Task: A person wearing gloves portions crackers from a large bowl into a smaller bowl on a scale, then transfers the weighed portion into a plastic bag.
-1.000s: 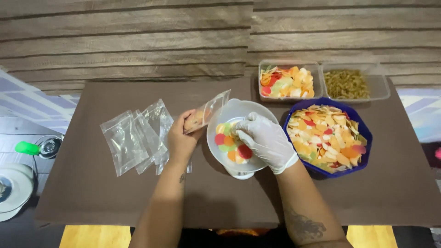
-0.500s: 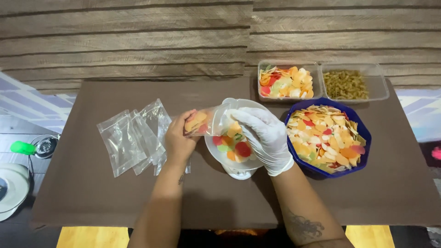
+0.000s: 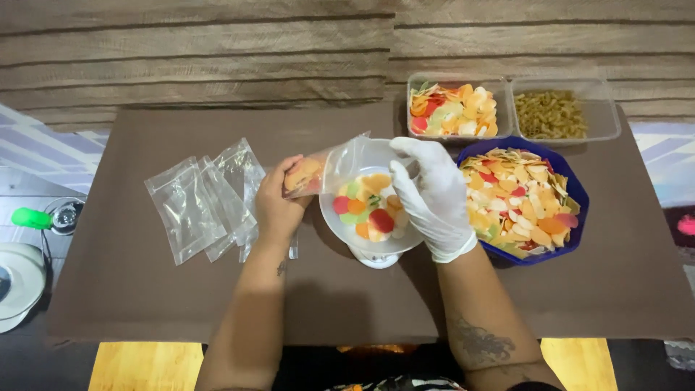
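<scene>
My left hand [image 3: 279, 205], bare, grips a small clear plastic bag [image 3: 326, 168] with a few orange chips in its bottom end. My right hand [image 3: 433, 195], in a white glove, pinches the open end of that bag above a white bowl [image 3: 340, 230]. Red, green, orange and yellow round chips [image 3: 369, 206] fill the bowl, which stands on a white base [image 3: 376, 258] on the brown table mat [image 3: 159, 297]. The bag lies nearly level between my two hands.
Several empty clear bags [image 3: 206, 201] lie left of my left hand. A blue bowl [image 3: 572, 239] of mixed chips sits to the right. Behind it are a clear tub of coloured chips [image 3: 452, 110] and one of brown curls [image 3: 557, 113]. A white appliance [image 3: 18, 279] stands far left.
My right hand has lifted from the white bowl up to the mouth of the bag. The bag has tilted flatter and holds a few more chips.
</scene>
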